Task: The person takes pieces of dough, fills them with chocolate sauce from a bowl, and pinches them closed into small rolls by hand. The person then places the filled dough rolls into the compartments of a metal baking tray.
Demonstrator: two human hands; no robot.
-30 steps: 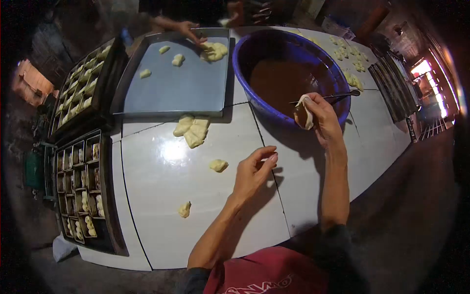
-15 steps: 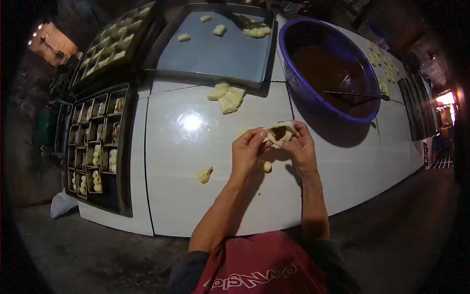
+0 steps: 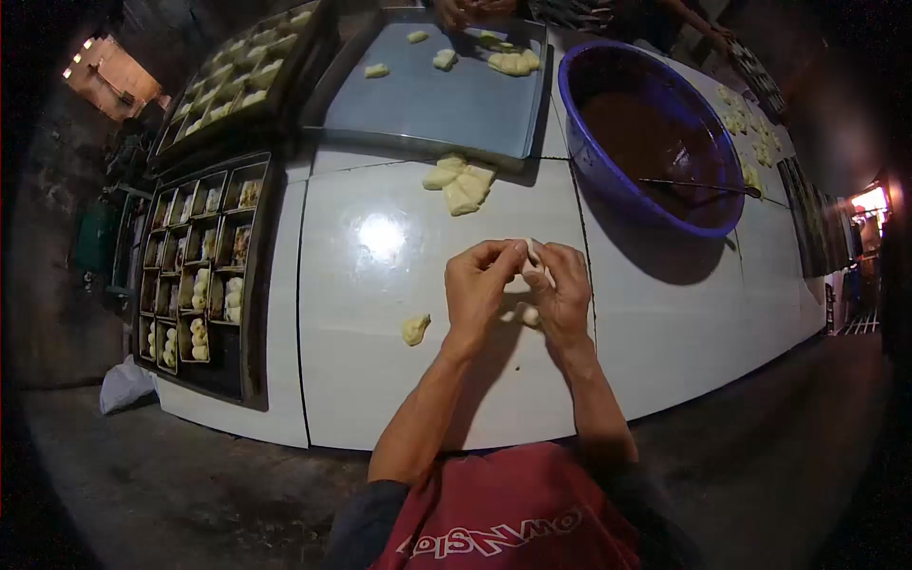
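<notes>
Over the white table (image 3: 380,380), my left hand (image 3: 478,285) and my right hand (image 3: 562,294) meet, both pinched on one piece of dough (image 3: 532,253). Only a pale edge of it shows between the fingers; the rest is hidden. Below them a small dough lump (image 3: 525,314) lies on the table, partly covered by my right hand. Left of my left wrist is another loose dough piece (image 3: 415,330). A cluster of dough pieces (image 3: 460,184) sits farther up the table.
A purple basin (image 3: 576,142) of brown filling, a stick (image 3: 698,184) across it, stands at right. Behind is a metal tray (image 3: 418,95) with dough pieces. Divided baking tins (image 3: 204,275) holding dough balls are at left. Another person's hands (image 3: 465,11) show at the back.
The dough, earlier spread with brown filling showing, is now folded between my fingers. My hands have come closer together. Another person's hands have appeared behind the tray, and the view has shifted slightly.
</notes>
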